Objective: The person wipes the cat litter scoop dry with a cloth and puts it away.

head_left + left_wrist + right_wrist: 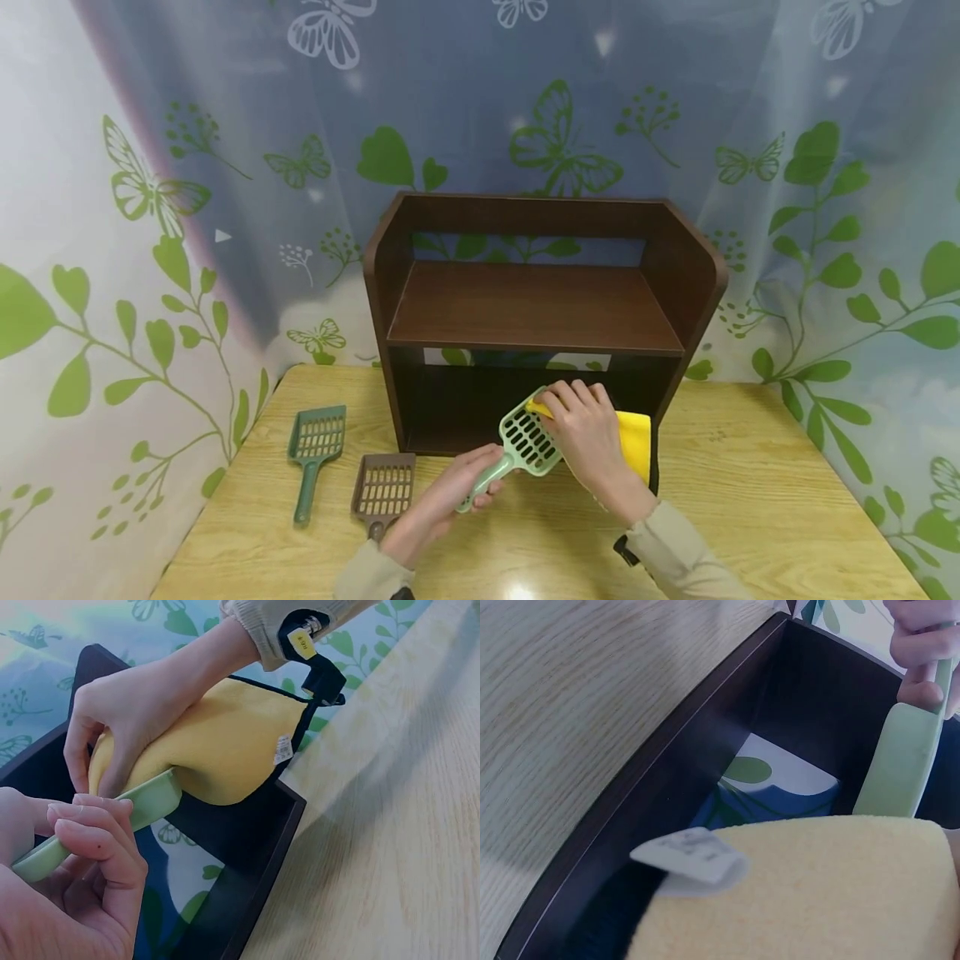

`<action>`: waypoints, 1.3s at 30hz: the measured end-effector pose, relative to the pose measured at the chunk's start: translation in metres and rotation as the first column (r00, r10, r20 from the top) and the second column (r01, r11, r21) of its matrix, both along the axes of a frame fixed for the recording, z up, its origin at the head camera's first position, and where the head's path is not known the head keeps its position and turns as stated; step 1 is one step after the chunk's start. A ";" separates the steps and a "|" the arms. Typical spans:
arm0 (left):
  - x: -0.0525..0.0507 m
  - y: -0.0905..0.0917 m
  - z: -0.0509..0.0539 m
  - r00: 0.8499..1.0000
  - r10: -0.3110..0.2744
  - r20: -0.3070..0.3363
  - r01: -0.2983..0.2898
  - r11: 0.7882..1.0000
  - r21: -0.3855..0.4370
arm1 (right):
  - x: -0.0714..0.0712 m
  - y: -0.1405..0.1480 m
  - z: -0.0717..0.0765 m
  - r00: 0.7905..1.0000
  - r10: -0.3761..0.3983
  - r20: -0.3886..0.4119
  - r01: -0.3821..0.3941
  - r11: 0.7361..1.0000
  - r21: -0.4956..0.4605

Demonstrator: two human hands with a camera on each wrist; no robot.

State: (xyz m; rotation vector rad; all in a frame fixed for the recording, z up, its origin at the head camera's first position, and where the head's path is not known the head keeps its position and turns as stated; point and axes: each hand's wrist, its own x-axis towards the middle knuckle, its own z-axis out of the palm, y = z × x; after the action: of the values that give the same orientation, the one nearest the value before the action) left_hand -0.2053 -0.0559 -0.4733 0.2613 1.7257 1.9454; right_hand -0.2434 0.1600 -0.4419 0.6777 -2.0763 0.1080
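A light green slotted litter scoop (529,435) is tilted up in front of the shelf. My left hand (465,482) grips its handle, fingers curled round it in the left wrist view. With my right hand (588,435) I pinch a yellow cloth (635,442) with a dark edging against the scoop's far edge. A white label (283,749) sticks out from the cloth. In the right wrist view the cloth hides most of the scoop (897,761) and my right fingers.
A dark brown two-tier shelf (536,308) stands at the back of the wooden table (757,500). On the left lie a dark green scoop (318,442) and a brown scoop (385,487), partly behind my left forearm. A patterned curtain (465,100) hangs behind.
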 end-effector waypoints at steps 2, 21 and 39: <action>0.000 -0.001 0.000 1.000 0.008 0.012 -0.008 1.000 0.009 | 0.001 0.001 0.001 1.000 -0.014 0.008 0.014 1.000 0.011; -0.005 -0.004 -0.002 0.998 0.064 0.021 -0.064 0.998 -0.020 | 0.017 0.024 0.007 0.984 -0.014 0.180 0.004 0.998 0.056; -0.006 0.008 0.000 1.000 -0.003 0.023 0.004 0.998 -0.065 | 0.008 0.001 0.001 0.985 0.017 0.171 -0.008 0.999 -0.053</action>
State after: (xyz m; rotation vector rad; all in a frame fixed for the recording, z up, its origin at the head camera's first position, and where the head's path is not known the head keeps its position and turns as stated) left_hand -0.2109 -0.0484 -0.4733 0.2181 1.7693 1.8788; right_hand -0.2355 0.1608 -0.4406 0.6691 -2.2260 0.2345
